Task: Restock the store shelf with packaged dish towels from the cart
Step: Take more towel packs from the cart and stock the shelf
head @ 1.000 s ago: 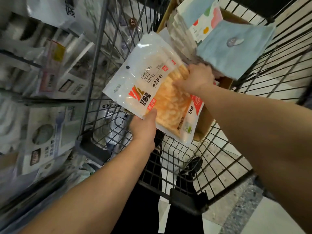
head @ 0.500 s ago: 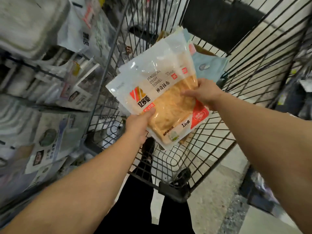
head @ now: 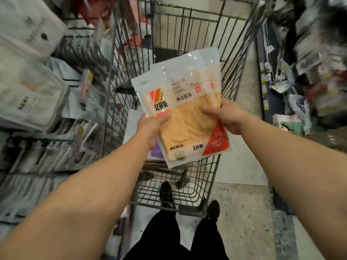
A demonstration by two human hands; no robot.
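Both hands grip a stack of dish towel packets above the wire cart: left hand at the packets' eight o'clock edge, right hand at three o'clock. Blurred store shelf stands left.

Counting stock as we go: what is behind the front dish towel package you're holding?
Behind the front dish towel package, held by the left hand and right hand, edges of at least one more package show. Below sits the wire cart. The exact count is hidden.
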